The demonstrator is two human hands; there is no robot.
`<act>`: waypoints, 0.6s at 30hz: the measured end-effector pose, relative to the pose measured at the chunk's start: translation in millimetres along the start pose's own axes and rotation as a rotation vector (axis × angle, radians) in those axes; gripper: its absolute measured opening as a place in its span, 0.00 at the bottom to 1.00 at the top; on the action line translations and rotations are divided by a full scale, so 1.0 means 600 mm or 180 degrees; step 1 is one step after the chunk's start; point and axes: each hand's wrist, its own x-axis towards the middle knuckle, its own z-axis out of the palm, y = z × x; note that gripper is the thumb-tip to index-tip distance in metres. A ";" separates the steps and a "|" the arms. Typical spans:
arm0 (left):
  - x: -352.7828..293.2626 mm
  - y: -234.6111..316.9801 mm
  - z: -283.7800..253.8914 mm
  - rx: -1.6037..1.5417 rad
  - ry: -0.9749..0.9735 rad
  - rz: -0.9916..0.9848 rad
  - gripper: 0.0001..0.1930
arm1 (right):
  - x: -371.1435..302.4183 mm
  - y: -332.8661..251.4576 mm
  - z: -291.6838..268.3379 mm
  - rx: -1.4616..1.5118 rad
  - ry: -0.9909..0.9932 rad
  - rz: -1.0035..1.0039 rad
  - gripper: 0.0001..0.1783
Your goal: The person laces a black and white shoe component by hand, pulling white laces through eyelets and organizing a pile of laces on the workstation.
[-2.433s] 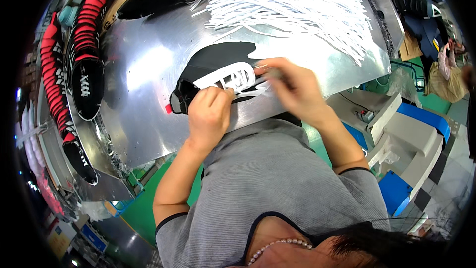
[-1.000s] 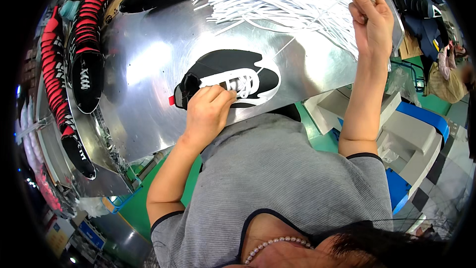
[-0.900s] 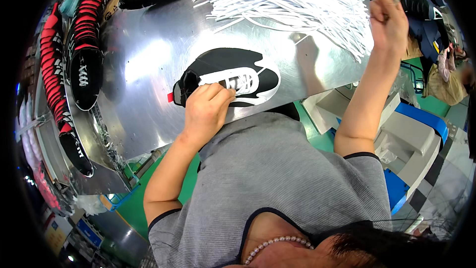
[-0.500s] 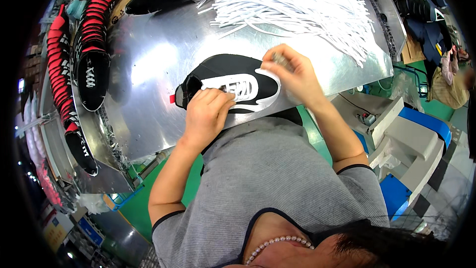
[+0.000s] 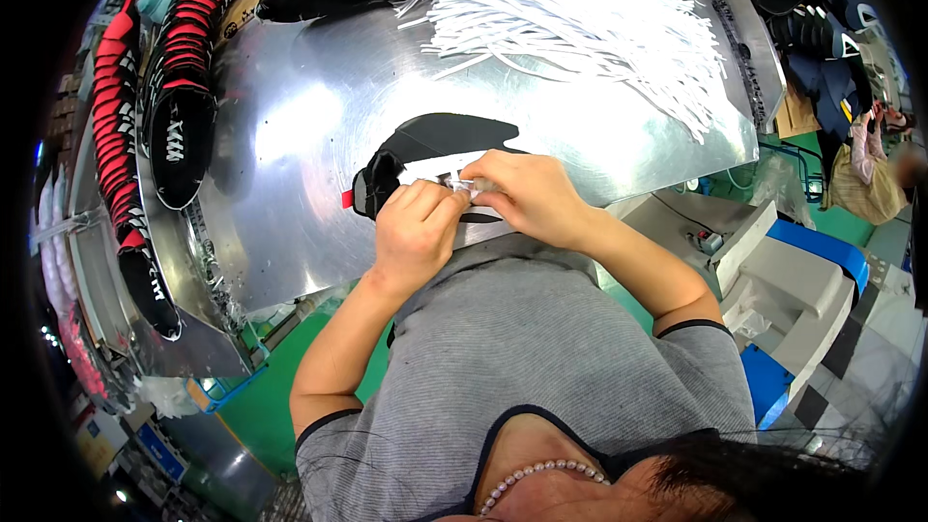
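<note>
A black shoe upper (image 5: 435, 135) with a white lacing panel and a red heel tab lies on its side on the metal table (image 5: 290, 222), close to my body. My left hand (image 5: 418, 227) is closed at the near edge of the lacing panel, gripping the upper there. From the right, my right hand (image 5: 536, 195) pinches at the same spot, its fingertips meeting the left ones around a white shoelace (image 5: 462, 183). Just what each fingertip grips is partly hidden. The toe end is covered by my right hand.
A loose heap of white shoelaces (image 5: 580, 29) spreads over the far side of the table. Nested rows of black-and-red shoe uppers (image 5: 188, 48) line the left side and far left edge. A grey-and-blue machine (image 5: 793, 280) stands at the right.
My right hand has come from beyond the toe end back to the lacing panel, beside my left hand. The left hand stays at the laces.
</note>
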 end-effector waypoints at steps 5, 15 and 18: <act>0.006 -0.004 -0.003 -0.0079 -0.0075 0.0023 0.08 | 0.017 0.009 -0.024 0.1563 0.0359 0.0937 0.07; 0.007 -0.005 -0.003 -0.0047 -0.0093 -0.0064 0.08 | 0.018 -0.015 -0.050 0.0211 0.0152 0.0436 0.12; 0.005 -0.005 0.001 -0.0072 -0.0029 -0.0070 0.09 | 0.007 -0.021 -0.017 -0.0055 0.0272 0.0512 0.12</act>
